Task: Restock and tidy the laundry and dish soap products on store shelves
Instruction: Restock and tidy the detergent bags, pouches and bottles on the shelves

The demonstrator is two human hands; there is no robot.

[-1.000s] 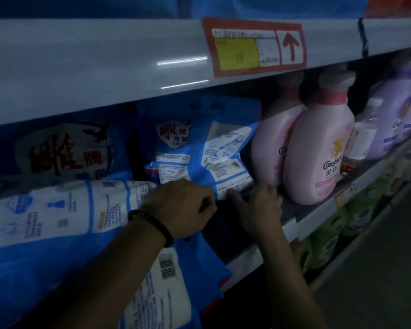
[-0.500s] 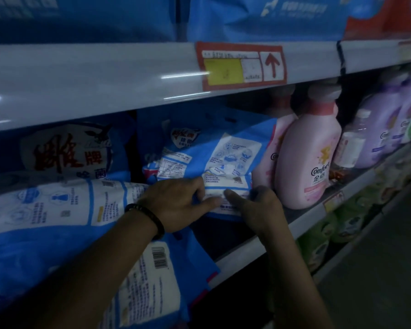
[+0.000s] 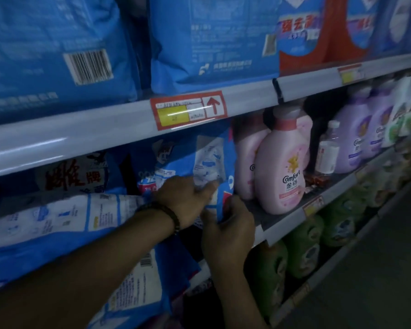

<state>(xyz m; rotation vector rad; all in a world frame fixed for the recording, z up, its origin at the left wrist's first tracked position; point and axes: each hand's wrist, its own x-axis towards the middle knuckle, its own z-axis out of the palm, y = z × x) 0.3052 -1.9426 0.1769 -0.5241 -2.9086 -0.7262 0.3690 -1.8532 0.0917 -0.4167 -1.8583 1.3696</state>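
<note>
Blue detergent bag [image 3: 195, 162]: middle shelf, standing on end, long axis near vertical and leaning slightly right, printed back panel facing the aisle; its right edge lies against the pink bottles. White instruction panels on it are too blurred to read.

Left hand [image 3: 185, 200]: fingers spread on the bag's lower face, thumb pressing the white panel; dark beaded bracelet [image 3: 169, 216] on the wrist.

Right hand [image 3: 228, 233]: pinching the bag's bottom right corner between thumb and fingers.

Flat bag [image 3: 64, 217]: lying on its side left of the standing one, long axis horizontal, white panel up. Behind it, a bag with large red Chinese characters [image 3: 74, 176].

Pink bottle [image 3: 281, 169]: upright, just right of the bag, labelled "Comfort" with Chinese characters beneath. Purple bottles [image 3: 356, 141] farther right, same brand mark.

Shelf edge [image 3: 81, 141] above: red price tag [image 3: 188, 110] with yellow block and upward arrow.

Upper shelf: large blue bags [image 3: 57, 51], one showing a barcode.
</note>
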